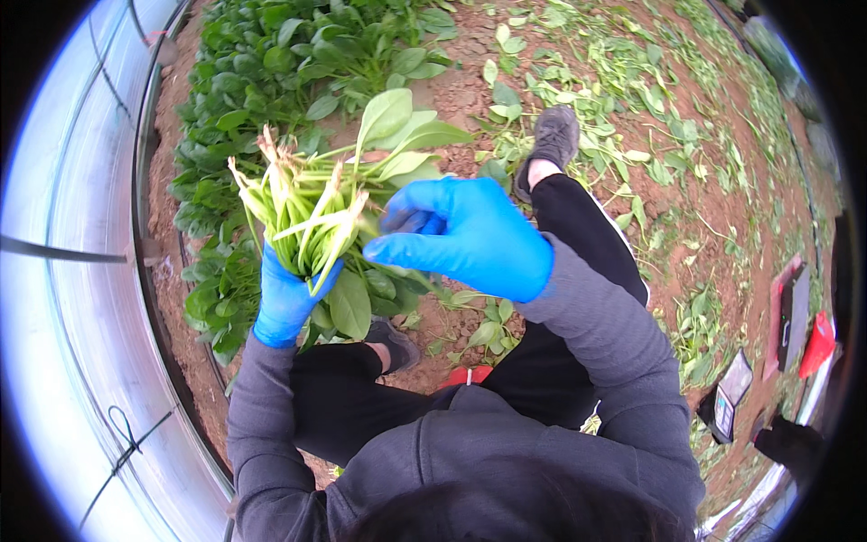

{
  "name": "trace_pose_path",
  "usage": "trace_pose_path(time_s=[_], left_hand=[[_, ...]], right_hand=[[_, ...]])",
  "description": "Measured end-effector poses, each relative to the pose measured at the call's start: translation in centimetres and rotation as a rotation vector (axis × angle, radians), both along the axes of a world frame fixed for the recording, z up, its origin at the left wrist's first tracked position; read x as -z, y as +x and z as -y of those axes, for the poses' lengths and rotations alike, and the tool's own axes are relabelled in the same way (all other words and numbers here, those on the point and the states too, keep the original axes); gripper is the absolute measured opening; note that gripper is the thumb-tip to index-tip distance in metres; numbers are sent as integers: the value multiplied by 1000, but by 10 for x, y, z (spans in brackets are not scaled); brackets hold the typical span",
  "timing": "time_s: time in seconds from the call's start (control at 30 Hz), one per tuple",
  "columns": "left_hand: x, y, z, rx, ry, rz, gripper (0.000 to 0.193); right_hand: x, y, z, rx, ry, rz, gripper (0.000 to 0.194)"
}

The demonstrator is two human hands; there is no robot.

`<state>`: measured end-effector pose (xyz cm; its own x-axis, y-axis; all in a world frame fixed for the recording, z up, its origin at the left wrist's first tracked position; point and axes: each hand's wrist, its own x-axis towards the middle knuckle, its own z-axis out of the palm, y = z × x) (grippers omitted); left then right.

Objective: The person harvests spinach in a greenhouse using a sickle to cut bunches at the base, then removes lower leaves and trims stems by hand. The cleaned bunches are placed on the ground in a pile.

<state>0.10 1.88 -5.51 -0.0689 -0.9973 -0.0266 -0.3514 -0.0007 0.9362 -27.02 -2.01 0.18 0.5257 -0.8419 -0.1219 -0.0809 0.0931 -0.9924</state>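
A blue glove covers my left hand (292,298), which is closed around a bunch of spinach (318,230). The pale stems and pinkish root ends point up and towards the far left, while leaves hang below and to the right of that hand. More broad leaves stick out at the bunch's far right side. My right hand (467,234), also in a blue glove, is just right of the bunch with thumb and fingers curved apart. I see nothing held between them, though the inner fingers are partly shaded and slightly blurred.
Dense growing spinach (250,101) stands at the far left, beside a plastic-film wall (74,284). Loose leaves (650,95) litter the soil on the right. A digital scale (725,410) and a red object (817,345) lie at the right. My shoes (557,139) rest on the soil.
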Motion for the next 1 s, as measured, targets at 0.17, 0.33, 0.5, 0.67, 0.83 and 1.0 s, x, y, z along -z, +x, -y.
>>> trace_pose_path(time_s=[0.17,0.33,0.5,0.67,0.83,1.0], left_hand=[[-6,-14,-1,-21,-9,-80,63],[-11,-16,-1,-24,-49,-139,62],[-1,0,-2,46,43,-173,62],[7,31,-8,257,1,40,81],[9,39,-11,180,111,-435,85],[3,34,-11,99,279,-618,75]], right_hand=[[12,-2,4,-53,210,233,23],[11,-6,5,-99,381,365,17],[-4,-22,12,-141,346,437,15],[-11,-63,22,-323,67,357,17],[-6,-55,18,-399,-525,-242,23],[-1,-20,-2,-90,-785,-96,44]])
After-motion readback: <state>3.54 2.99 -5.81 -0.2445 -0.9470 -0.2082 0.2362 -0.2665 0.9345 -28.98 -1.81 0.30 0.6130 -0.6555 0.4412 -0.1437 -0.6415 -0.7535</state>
